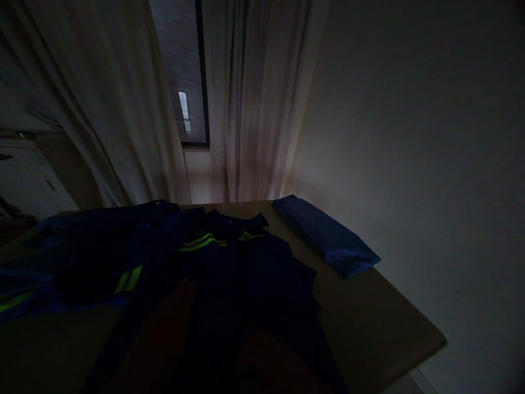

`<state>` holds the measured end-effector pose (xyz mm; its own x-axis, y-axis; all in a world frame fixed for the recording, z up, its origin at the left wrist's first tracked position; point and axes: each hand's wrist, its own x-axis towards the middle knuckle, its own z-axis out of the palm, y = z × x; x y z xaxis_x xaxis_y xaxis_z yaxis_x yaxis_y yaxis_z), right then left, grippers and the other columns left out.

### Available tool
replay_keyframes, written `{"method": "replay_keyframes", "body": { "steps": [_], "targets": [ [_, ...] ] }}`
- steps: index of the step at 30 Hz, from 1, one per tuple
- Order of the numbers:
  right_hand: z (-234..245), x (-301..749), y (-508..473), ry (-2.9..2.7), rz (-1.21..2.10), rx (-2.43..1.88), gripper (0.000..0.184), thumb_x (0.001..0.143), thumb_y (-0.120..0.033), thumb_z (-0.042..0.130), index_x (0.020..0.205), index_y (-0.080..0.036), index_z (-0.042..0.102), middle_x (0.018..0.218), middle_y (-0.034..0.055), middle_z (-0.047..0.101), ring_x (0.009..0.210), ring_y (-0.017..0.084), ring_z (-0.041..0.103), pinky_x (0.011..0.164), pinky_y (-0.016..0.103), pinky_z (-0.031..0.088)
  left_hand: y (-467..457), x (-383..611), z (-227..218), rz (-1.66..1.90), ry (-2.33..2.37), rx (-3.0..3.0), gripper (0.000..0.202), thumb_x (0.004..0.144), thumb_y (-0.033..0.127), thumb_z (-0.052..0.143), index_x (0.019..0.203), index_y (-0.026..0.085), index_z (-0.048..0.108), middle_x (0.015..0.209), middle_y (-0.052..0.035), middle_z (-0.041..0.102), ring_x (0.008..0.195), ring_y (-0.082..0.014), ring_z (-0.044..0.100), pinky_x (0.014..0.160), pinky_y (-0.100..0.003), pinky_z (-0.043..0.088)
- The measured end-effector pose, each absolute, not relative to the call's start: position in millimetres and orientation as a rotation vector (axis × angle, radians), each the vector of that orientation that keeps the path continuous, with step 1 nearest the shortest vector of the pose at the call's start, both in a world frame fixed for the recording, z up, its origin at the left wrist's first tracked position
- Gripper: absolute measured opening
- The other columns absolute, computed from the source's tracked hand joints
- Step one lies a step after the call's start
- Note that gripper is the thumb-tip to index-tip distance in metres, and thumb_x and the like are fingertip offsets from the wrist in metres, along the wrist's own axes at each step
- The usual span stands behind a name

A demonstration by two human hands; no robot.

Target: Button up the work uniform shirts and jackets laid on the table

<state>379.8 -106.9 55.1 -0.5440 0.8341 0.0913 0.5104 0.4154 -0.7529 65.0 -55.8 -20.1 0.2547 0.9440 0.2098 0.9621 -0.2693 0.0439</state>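
Note:
A dark navy jacket point(266, 268) with yellow-green stripes across its chest lies spread out on the table, collar toward the window. My left hand point(172, 314) rests on the jacket's left side, its fingers stretched out toward the chest stripe. Lower down, my right hand point(266, 353) is over the jacket's front near the middle. Deep shadow hides its fingers, and I cannot make out whether it grips the cloth.
More dark blue clothing point(86, 257) with yellow-green bands lies heaped to the left. A folded blue garment point(326, 232) lies by the wall at the table's point(394, 328) right edge. Curtains point(262, 98) hang around a window behind, and a pale cabinet point(28, 175) stands far left.

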Motion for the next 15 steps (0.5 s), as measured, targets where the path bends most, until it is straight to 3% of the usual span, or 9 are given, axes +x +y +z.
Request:
{"method": "replay_keyframes", "body": {
  "steps": [3,6,10,15],
  "targets": [
    [56,417,-55,-2.005,0.484,-1.429,0.026,0.099,-0.024,0.048,0.119,-0.027,0.063,0.125,0.0074,0.065,0.117,0.022,0.060,0.107,0.041,0.045,-30,127,10,-0.485,-1.553,-2.629,0.056,0.103,0.031,0.033,0.159,0.025,0.030,0.164,-0.0068,0.033,0.145,-0.0233,0.043,0.113,-0.041,0.045],
    [37,472,0,-1.867,0.117,-1.748,0.034,0.091,-0.018,0.050,0.123,-0.022,0.063,0.130,0.0136,0.062,0.123,0.029,0.057,0.110,0.051,0.042,-7,173,11,-0.501,-1.385,-2.785,0.053,0.105,0.045,0.036,0.155,0.028,0.037,0.162,-0.0059,0.037,0.145,-0.0247,0.043,0.116,-0.045,0.041],
    [-1,526,27,-1.959,0.165,-1.964,0.041,0.080,-0.021,0.062,0.121,-0.015,0.066,0.122,0.0175,0.068,0.115,0.034,0.064,0.102,0.048,0.049,6,180,-29,-0.572,-1.403,-2.773,0.060,0.101,0.055,0.043,0.156,0.031,0.036,0.162,-0.0091,0.036,0.146,-0.0306,0.040,0.115,-0.052,0.040],
    [-31,539,13,-1.957,0.190,-1.915,0.029,0.087,-0.028,0.057,0.113,-0.025,0.069,0.111,0.0094,0.074,0.102,0.029,0.071,0.090,0.037,0.055,2,143,-65,-0.615,-1.412,-2.710,0.066,0.101,0.053,0.045,0.160,0.032,0.024,0.162,-0.0071,0.036,0.142,-0.0281,0.046,0.112,-0.046,0.046]
  ]
}}
